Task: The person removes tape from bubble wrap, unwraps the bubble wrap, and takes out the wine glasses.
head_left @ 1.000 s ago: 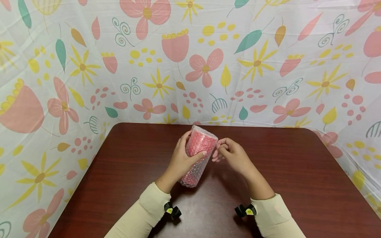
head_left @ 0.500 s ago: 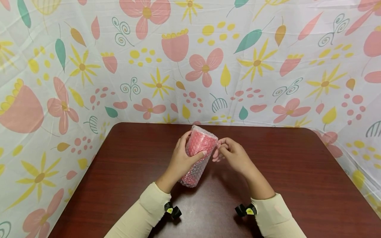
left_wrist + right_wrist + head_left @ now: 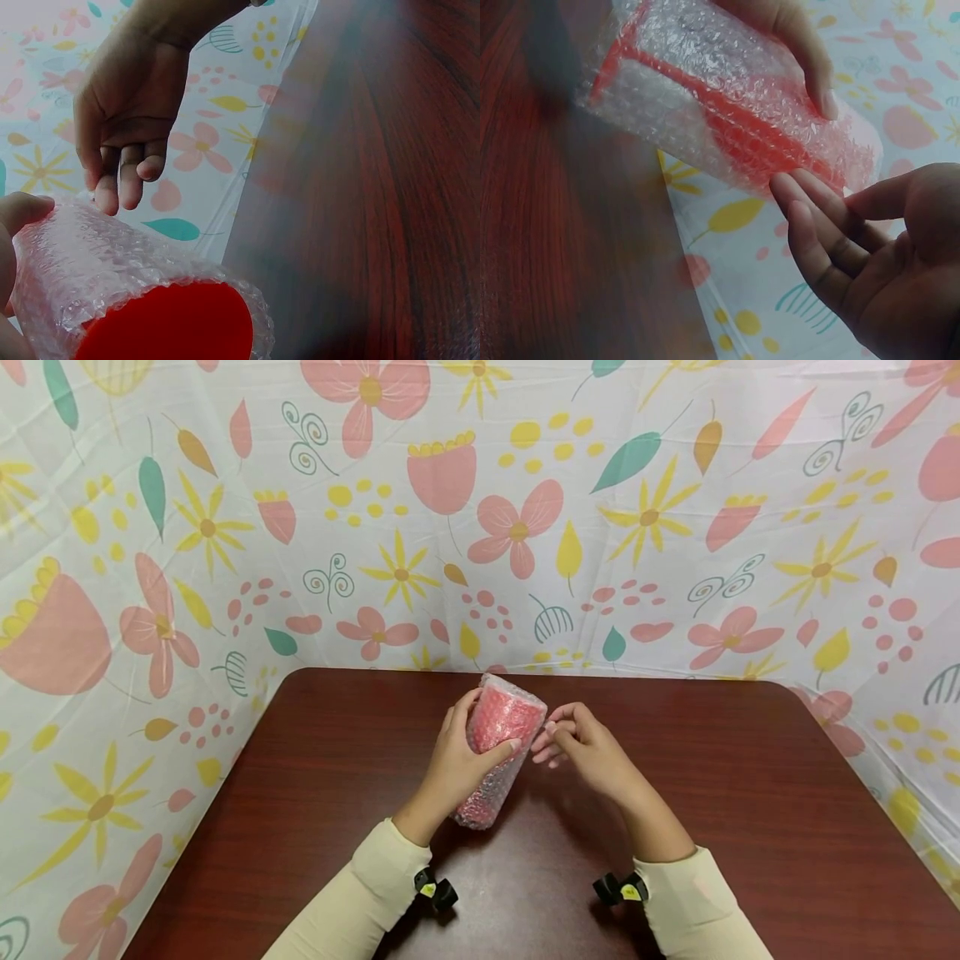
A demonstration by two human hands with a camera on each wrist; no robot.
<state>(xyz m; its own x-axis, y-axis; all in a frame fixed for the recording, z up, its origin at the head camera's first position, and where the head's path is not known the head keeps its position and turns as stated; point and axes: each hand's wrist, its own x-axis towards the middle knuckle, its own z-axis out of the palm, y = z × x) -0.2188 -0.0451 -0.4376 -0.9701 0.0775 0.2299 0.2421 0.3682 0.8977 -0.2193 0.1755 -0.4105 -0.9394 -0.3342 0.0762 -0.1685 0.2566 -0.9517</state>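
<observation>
A red goblet (image 3: 742,129), its stem and foot showing through, is wrapped in clear bubble wrap (image 3: 491,789). My left hand (image 3: 459,760) grips the wrapped goblet from the left, thumb across its front, and holds it tilted over the table. At the upper right edge of the package, my right hand (image 3: 592,756) pinches the wrap between thumb and index finger. Its other fingers are loosely bent beside the package. In the left wrist view the red round end (image 3: 172,326) of the goblet faces the camera, ringed by the wrap.
Beneath both hands lies a dark reddish-brown wooden table (image 3: 750,793). A white cloth (image 3: 300,527) printed with flowers and leaves hangs behind and around it. Small black wrist cameras (image 3: 437,891) sit at the cuffs of the cream sleeves.
The package has shifted very slightly up and left. My right hand's fingers have spread a little at its edge, while the left hand keeps the same grip.
</observation>
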